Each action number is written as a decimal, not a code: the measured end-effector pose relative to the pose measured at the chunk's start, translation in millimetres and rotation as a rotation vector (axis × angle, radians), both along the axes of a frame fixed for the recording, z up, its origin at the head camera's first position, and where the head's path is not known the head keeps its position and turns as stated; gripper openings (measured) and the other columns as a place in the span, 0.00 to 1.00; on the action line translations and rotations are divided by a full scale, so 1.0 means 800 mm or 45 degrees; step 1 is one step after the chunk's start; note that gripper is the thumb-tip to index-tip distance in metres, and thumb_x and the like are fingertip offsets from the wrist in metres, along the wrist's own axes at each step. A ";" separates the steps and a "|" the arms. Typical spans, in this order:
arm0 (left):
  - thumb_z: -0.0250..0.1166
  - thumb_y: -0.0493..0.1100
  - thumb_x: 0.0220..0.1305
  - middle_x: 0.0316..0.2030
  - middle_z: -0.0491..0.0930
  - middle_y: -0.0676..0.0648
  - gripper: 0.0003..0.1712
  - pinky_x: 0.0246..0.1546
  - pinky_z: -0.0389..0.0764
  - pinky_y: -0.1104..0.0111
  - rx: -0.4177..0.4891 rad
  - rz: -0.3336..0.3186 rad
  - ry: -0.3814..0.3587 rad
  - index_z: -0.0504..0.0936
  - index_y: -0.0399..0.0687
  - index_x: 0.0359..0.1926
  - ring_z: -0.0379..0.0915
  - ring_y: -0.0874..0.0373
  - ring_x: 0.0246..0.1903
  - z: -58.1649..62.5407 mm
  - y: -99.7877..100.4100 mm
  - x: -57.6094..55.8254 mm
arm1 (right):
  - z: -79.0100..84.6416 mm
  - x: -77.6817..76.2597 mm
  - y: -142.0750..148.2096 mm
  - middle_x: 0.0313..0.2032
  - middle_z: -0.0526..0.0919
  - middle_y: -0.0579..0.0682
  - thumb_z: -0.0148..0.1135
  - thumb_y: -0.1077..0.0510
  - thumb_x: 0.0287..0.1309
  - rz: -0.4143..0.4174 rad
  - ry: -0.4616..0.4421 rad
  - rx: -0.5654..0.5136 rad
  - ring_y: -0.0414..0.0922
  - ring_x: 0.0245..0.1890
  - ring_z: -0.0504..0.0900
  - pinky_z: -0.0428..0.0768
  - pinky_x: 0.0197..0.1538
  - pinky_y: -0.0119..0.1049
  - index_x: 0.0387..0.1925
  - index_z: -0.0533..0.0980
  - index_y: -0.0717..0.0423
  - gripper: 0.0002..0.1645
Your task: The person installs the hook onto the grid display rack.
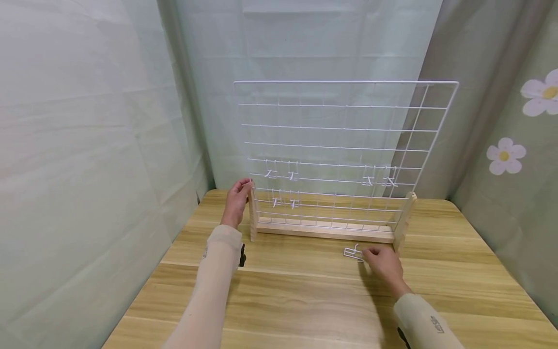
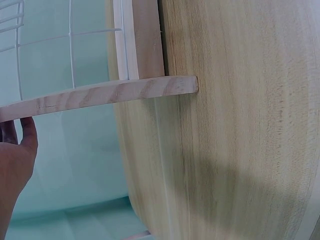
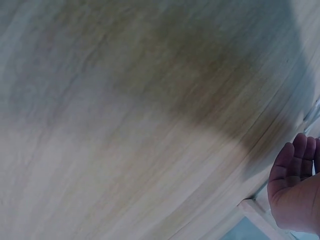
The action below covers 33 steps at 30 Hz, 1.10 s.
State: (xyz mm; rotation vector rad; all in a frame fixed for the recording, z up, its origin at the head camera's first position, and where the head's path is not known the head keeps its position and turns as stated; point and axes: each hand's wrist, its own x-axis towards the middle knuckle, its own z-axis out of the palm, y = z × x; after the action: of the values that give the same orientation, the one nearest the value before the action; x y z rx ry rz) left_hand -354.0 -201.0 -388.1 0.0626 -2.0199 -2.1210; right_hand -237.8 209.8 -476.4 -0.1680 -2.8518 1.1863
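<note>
A white wire grid rack (image 1: 344, 130) stands upright on a light wooden base (image 1: 322, 230). My left hand (image 1: 238, 199) grips the rack's left wooden side post (image 1: 253, 215) near its top. In the left wrist view, the fingertips meet the outer face of that post (image 2: 100, 95). In front of the base's right part, my right hand (image 1: 383, 264) pinches a white wire hook (image 1: 352, 252) just over the table. The right wrist view shows the curled right fingers (image 3: 283, 160), with the hook mostly out of sight.
Several white hooks hang on the grid, including an upper left hook (image 1: 270, 173), a lower left hook (image 1: 295, 202) and an upper right hook (image 1: 368, 179). The right side post (image 1: 405, 220) stands close to the right hand. Pale curtains (image 1: 109, 121) surround the wooden table (image 1: 279, 300).
</note>
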 end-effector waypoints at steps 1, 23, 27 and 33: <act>0.58 0.50 0.74 0.58 0.73 0.44 0.21 0.66 0.65 0.54 0.006 0.000 0.000 0.74 0.44 0.60 0.68 0.52 0.58 0.000 0.000 0.000 | 0.000 0.000 0.000 0.38 0.87 0.53 0.57 0.51 0.63 0.001 -0.001 -0.002 0.45 0.31 0.78 0.74 0.30 0.39 0.44 0.85 0.59 0.19; 0.58 0.50 0.74 0.59 0.73 0.44 0.23 0.66 0.65 0.55 0.030 -0.006 0.001 0.73 0.41 0.62 0.67 0.51 0.59 0.000 -0.001 -0.001 | -0.007 0.012 -0.007 0.28 0.82 0.49 0.58 0.54 0.64 0.045 0.022 -0.041 0.45 0.27 0.73 0.69 0.28 0.38 0.38 0.85 0.59 0.14; 0.58 0.50 0.74 0.59 0.72 0.43 0.22 0.67 0.64 0.55 0.029 -0.007 -0.001 0.73 0.42 0.61 0.66 0.50 0.60 0.000 -0.001 0.000 | -0.009 0.013 -0.008 0.27 0.82 0.48 0.59 0.54 0.63 0.051 0.013 -0.035 0.44 0.27 0.74 0.70 0.30 0.38 0.38 0.85 0.59 0.14; 0.57 0.49 0.74 0.58 0.73 0.45 0.20 0.66 0.65 0.55 0.016 -0.002 -0.008 0.74 0.44 0.60 0.67 0.52 0.59 0.001 0.001 0.002 | -0.010 0.015 -0.016 0.27 0.84 0.49 0.60 0.57 0.64 0.105 0.024 -0.121 0.42 0.28 0.77 0.73 0.34 0.37 0.41 0.85 0.63 0.14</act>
State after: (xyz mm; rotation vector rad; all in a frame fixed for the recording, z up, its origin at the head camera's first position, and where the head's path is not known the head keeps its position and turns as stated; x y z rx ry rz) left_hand -352.3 -200.4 -387.1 0.0699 -2.0109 -2.1375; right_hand -225.5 196.9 -484.8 -0.0428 -2.8132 1.3325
